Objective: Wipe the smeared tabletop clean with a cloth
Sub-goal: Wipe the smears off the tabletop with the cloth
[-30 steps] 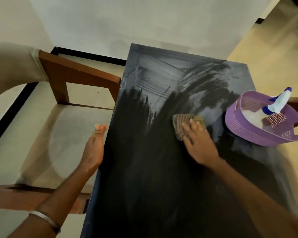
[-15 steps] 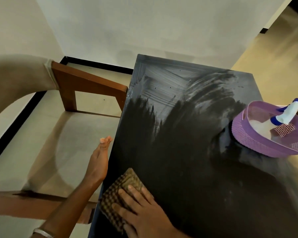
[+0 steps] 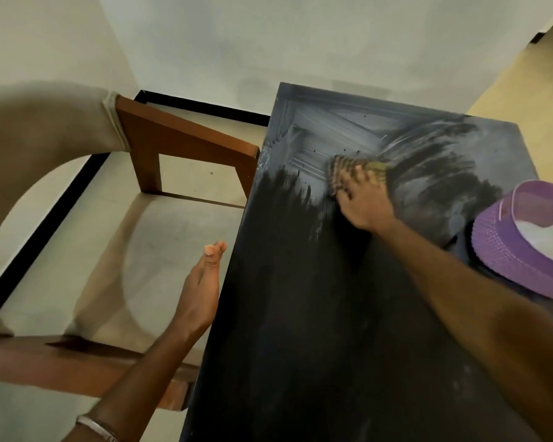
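Dark tabletop (image 3: 316, 314), long axis running from the near edge away toward the wall; near half wiped to plain black, far half and far-right area coated in a pale grey smear (image 3: 339, 135) with streaks

Wooden chair with beige cushion (image 3: 160, 224), to the left of the table, front rail close beside the table's left edge

Purple basket (image 3: 511, 260) on the right edge of the table, something white inside, cut off by the frame; beside the smear's right portion, well apart from the cloth

Right arm stretched along the table's long axis, right hand (image 3: 364, 202) far out over the middle of the far half; fingers straight and spread, pressed flat on the cloth, no pinch visible

Left hand (image 3: 201, 288) at the table's left edge, fingers straight and held together, holding nothing; contact with the edge not clear, probably a brace

Checked brown cloth (image 3: 355, 169) under the right fingers, flat on the tabletop, exactly at the border between black and grey

Relation governing the coming stroke, as a judgement: remaining smear beyond and to both sides of the cloth, that is farther from the body than the hand and toward the far-left corner and far right; right hand already on it, left hand nowhere near; likely need for sideways sweeps across the short axis, with the basket in the way of the right portion
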